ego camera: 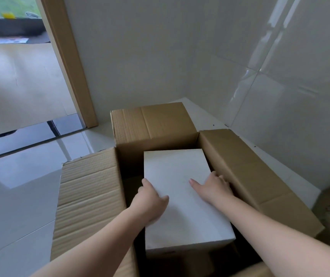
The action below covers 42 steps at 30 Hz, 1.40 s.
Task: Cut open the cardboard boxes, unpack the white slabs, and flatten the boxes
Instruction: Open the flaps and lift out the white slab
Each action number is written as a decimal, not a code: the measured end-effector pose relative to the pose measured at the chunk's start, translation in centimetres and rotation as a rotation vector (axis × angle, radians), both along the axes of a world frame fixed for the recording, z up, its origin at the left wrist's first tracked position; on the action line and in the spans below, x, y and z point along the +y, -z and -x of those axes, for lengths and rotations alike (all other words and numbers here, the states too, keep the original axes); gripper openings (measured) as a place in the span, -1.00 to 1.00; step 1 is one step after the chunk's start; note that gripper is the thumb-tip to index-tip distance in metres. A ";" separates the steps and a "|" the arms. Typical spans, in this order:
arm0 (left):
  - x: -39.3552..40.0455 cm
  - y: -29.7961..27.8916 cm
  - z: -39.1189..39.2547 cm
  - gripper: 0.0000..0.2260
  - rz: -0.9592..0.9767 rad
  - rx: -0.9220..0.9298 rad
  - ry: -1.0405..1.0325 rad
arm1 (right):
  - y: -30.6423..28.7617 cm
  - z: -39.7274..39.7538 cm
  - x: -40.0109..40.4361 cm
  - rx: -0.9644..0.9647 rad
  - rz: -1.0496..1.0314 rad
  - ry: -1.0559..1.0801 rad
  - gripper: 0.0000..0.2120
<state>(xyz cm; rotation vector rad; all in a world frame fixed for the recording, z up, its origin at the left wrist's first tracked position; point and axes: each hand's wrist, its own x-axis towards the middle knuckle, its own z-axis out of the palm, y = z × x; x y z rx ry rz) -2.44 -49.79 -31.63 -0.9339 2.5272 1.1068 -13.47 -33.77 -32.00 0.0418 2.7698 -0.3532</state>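
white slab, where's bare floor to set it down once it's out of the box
Bare tiled floor lies left of the box's left flap, toward the doorway. It is crowded on the right: the right flap nearly reaches the wall. Both hands hold the white slab.

Glossy white wall tiles meet a pale tiled floor in the corner; a wooden door frame opens onto a tan floor beyond, papers lying by a window

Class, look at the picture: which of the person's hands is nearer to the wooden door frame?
Left. The left hand grips the slab's left edge, on the door frame's side; the right hand grips its right edge.
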 end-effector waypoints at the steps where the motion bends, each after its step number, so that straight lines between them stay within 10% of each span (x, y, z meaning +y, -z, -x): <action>1: 0.0 0.1 0.0 -0.52 0.006 -0.003 -0.004 | 0.2 -0.2 0.5 -0.015 0.000 -0.010 -0.09; 21: 0.1 2.8 0.6 0.06 -0.191 0.060 -0.202 | 3.5 -0.1 4.0 -0.194 0.656 0.099 -0.46; 31: -0.4 1.6 0.6 -0.12 -0.177 0.069 -0.260 | 0.9 1.2 3.4 -0.071 0.608 -0.078 -0.36; 42: -0.1 -17.4 -0.1 -0.20 -0.152 0.134 -0.240 | -17.7 -0.6 4.8 -0.046 0.670 -0.058 -0.44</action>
